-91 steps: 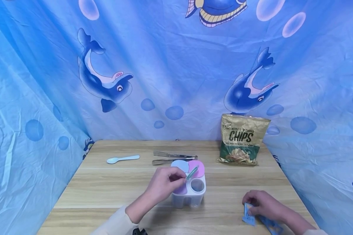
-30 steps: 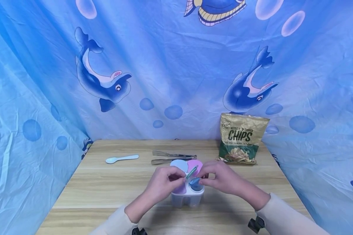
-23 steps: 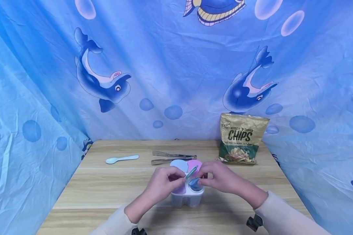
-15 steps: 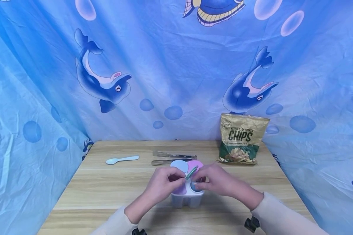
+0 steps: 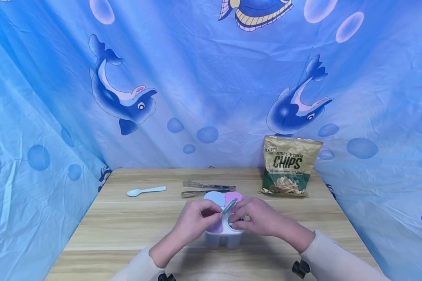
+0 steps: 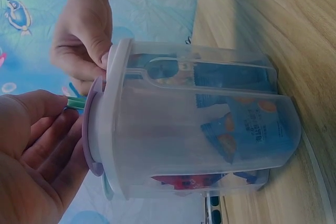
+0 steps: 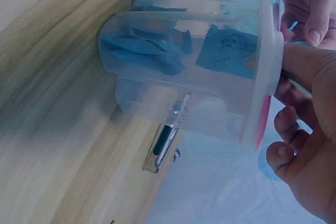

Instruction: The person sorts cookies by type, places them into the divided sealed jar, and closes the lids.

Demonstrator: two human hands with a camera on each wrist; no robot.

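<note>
My left hand pinches a small green lid, seen nearly edge-on, above a clear container with a white top. Light blue, pink and purple lids cover three of its compartments. At the uncovered round opening, front right, is my right hand, its fingertips inside. Through the wall in the right wrist view, those fingers hold a blue snack packet high in the compartment. Lower down lies another blue packet. The left wrist view shows blue packets and something red in other compartments.
Metal tongs lie just behind the container. A light blue spoon rests at the back left of the wooden table. A chips bag stands at the back right, before a blue curtain.
My right hand has moved from the blue packets at the table's right to the container, and its packet has gone down into the opening. The left hand stays in place with the green lid.
</note>
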